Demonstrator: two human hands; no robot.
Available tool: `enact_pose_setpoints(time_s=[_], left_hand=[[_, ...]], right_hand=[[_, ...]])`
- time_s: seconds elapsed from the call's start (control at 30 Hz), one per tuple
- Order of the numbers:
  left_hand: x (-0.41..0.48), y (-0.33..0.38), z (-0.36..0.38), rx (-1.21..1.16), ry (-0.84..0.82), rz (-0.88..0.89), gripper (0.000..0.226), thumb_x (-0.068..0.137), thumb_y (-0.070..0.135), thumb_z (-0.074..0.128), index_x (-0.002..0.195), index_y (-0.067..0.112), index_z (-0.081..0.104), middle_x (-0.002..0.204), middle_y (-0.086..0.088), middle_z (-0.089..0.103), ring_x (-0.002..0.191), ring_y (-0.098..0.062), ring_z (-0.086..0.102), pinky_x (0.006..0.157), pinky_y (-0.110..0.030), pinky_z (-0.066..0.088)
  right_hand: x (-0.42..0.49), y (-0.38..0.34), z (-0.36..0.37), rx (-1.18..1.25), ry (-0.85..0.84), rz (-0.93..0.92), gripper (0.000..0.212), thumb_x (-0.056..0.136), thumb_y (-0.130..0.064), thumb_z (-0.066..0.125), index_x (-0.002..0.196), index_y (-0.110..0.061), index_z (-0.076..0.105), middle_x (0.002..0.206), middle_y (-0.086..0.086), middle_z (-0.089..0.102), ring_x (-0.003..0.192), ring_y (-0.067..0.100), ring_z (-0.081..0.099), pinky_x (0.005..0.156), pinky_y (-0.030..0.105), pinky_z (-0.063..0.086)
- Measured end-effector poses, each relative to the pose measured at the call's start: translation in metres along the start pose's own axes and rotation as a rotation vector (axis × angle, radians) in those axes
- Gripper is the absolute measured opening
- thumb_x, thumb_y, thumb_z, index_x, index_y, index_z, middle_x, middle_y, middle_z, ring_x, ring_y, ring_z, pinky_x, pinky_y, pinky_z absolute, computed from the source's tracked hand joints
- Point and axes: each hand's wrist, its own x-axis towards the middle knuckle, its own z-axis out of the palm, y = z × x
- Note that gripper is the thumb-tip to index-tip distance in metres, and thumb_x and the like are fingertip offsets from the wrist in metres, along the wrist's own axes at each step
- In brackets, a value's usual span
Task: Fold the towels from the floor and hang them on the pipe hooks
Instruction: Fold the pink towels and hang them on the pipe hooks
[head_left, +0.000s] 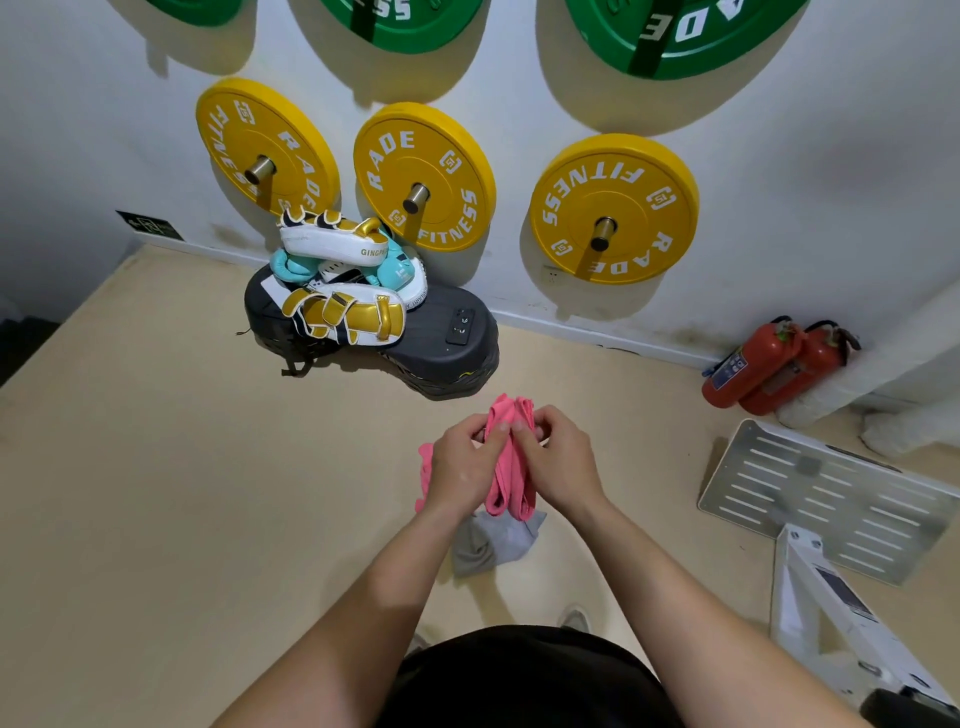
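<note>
Pinching the pink towel, left hand and right hand have fingers clamped on its top edge. Uneven grip may let the folds slip toward 6 o'clock, onto the grey towel.

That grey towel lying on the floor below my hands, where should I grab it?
Probably pinch the grey towel at its exposed right corner, coming straight down from above. It lies crumpled on the floor, and its far edge is hidden behind the pink towel you are holding.

Head-worn wide-angle view, facing forward and down
</note>
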Motion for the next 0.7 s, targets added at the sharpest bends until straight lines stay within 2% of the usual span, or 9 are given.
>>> enact_pose_setpoints(time_s=[0.13, 0.2, 0.27, 0.3, 0.37, 0.43, 0.53, 0.63, 0.7], left_hand=[[0.002, 0.0, -0.008, 0.004, -0.019, 0.007, 0.029, 0.095, 0.043, 0.062, 0.089, 0.017, 0.074, 0.078, -0.001, 0.072, 0.078, -0.023, 0.067, 0.072, -0.04, 0.052], [0.002, 0.005, -0.009, 0.029, -0.049, 0.022, 0.022, 0.096, 0.033, 0.06, 0.092, 0.018, 0.076, 0.079, 0.0, 0.073, 0.075, -0.021, 0.067, 0.072, -0.038, 0.052], [0.004, 0.008, -0.011, -0.057, -0.1, -0.035, 0.021, 0.096, 0.021, 0.056, 0.094, 0.017, 0.077, 0.079, -0.006, 0.073, 0.069, -0.02, 0.065, 0.066, -0.036, 0.058], [0.005, 0.01, -0.013, -0.134, -0.138, -0.078, 0.024, 0.096, 0.014, 0.053, 0.097, 0.015, 0.077, 0.082, -0.012, 0.073, 0.069, -0.02, 0.067, 0.064, -0.036, 0.06], [0.008, 0.01, -0.018, -0.236, -0.206, -0.116, 0.032, 0.095, 0.003, 0.048, 0.104, 0.013, 0.076, 0.091, -0.019, 0.074, 0.077, -0.025, 0.072, 0.067, -0.034, 0.061], [0.01, 0.011, -0.023, -0.265, -0.28, -0.107, 0.038, 0.093, -0.005, 0.045, 0.104, 0.013, 0.076, 0.094, -0.013, 0.076, 0.085, -0.021, 0.074, 0.071, -0.029, 0.06], [0.012, 0.017, -0.03, -0.29, -0.408, -0.113, 0.049, 0.088, -0.012, 0.041, 0.108, 0.018, 0.074, 0.091, -0.004, 0.077, 0.082, -0.008, 0.07, 0.067, -0.019, 0.056], [0.02, 0.015, -0.035, -0.292, -0.485, -0.098, 0.046, 0.091, -0.01, 0.043, 0.11, 0.022, 0.071, 0.09, -0.001, 0.076, 0.08, -0.011, 0.07, 0.066, -0.021, 0.054], [0.027, 0.009, -0.038, -0.138, -0.362, -0.003, 0.029, 0.089, 0.0, 0.058, 0.101, 0.021, 0.073, 0.077, 0.011, 0.071, 0.066, -0.006, 0.062, 0.065, -0.024, 0.049]], right_hand=[[0.004, -0.001, 0.002, 0.026, 0.003, 0.017, 0.02, 0.095, -0.034, 0.061, 0.083, -0.018, 0.06, 0.069, -0.008, 0.057, 0.062, 0.01, 0.052, 0.058, 0.022, 0.041], [0.004, -0.004, 0.003, 0.032, -0.013, 0.013, 0.015, 0.094, -0.031, 0.061, 0.082, -0.021, 0.06, 0.07, -0.008, 0.057, 0.063, 0.01, 0.053, 0.059, 0.02, 0.041], [0.005, -0.007, 0.004, 0.05, -0.038, 0.02, 0.012, 0.093, -0.028, 0.059, 0.084, -0.022, 0.062, 0.075, -0.007, 0.061, 0.066, 0.012, 0.054, 0.063, 0.02, 0.043], [0.006, -0.008, 0.003, 0.068, -0.064, 0.029, 0.01, 0.092, -0.028, 0.059, 0.086, -0.022, 0.064, 0.078, -0.006, 0.063, 0.068, 0.014, 0.056, 0.066, 0.024, 0.045], [0.008, -0.009, 0.0, 0.096, -0.139, 0.032, 0.008, 0.089, -0.032, 0.062, 0.092, -0.025, 0.065, 0.086, -0.004, 0.066, 0.071, 0.013, 0.059, 0.07, 0.03, 0.048], [0.008, -0.009, -0.004, 0.094, -0.214, 0.022, 0.022, 0.083, -0.04, 0.072, 0.098, -0.028, 0.063, 0.093, -0.002, 0.065, 0.071, 0.01, 0.059, 0.069, 0.028, 0.05], [0.012, -0.008, -0.013, 0.016, -0.259, 0.013, 0.04, 0.074, -0.032, 0.085, 0.103, -0.023, 0.058, 0.091, -0.003, 0.063, 0.066, 0.009, 0.056, 0.062, 0.021, 0.047], [0.02, -0.004, -0.024, -0.079, -0.255, -0.039, 0.029, 0.078, -0.027, 0.082, 0.095, -0.024, 0.058, 0.085, -0.003, 0.062, 0.065, 0.012, 0.054, 0.064, 0.028, 0.047], [0.025, -0.004, -0.034, -0.135, -0.254, -0.069, 0.02, 0.082, -0.021, 0.076, 0.087, -0.027, 0.058, 0.082, -0.005, 0.062, 0.067, 0.012, 0.055, 0.069, 0.032, 0.047]])
